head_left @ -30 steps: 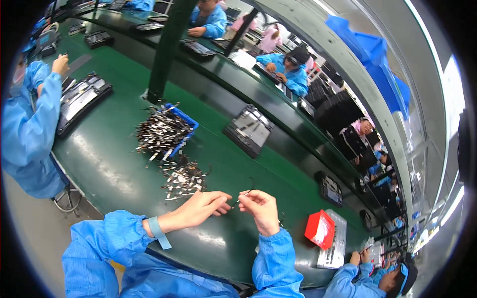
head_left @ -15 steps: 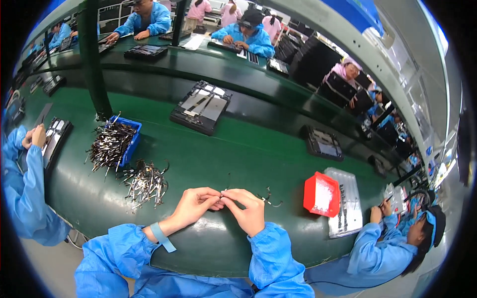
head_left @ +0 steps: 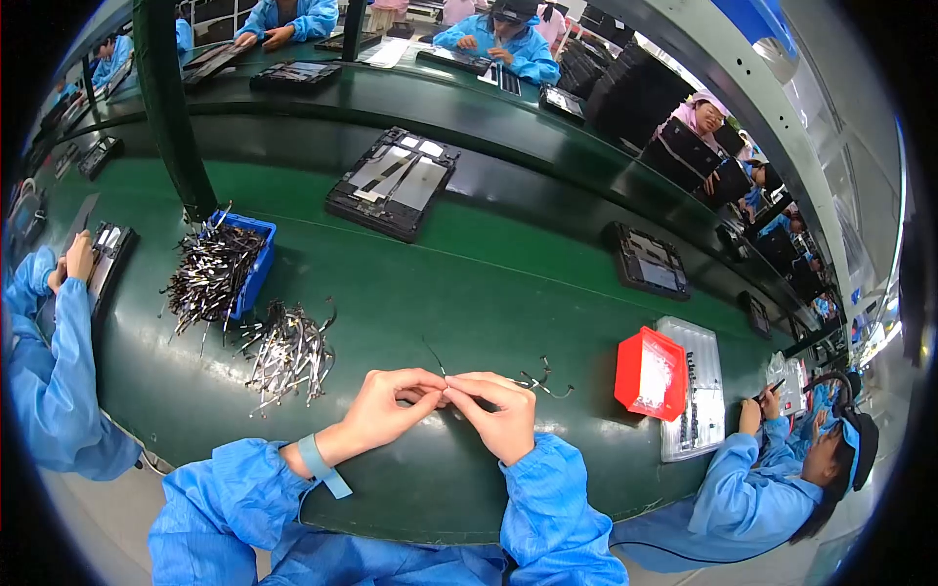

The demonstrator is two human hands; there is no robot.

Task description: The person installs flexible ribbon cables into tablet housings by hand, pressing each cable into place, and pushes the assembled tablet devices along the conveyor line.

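Note:
My left hand (head_left: 393, 408) and my right hand (head_left: 496, 415) meet fingertip to fingertip above the green bench, both closed in a pinch. Between them is a thin black cable (head_left: 433, 354), whose free end sticks up past the fingers; the rest of it is hidden by them. Just right of my right hand, a loose dark cable (head_left: 543, 377) with small light ends lies on the bench. A pile of similar short cables (head_left: 291, 356) rests left of my left hand. Behind it, a blue bin (head_left: 258, 272) is heaped with more cables (head_left: 207, 276).
To the right, a red bin (head_left: 635, 379) with small pale pieces overlaps a clear plastic tray (head_left: 702, 430). Opened flat devices (head_left: 396, 186) sit along the far side. A green post (head_left: 168, 107) rises at left. Co-workers (head_left: 772, 479) sit on both sides and opposite.
The view has shifted a little. My hands stay pinched together, and the thin cable's free end now shows longer and leans left above the fingers.

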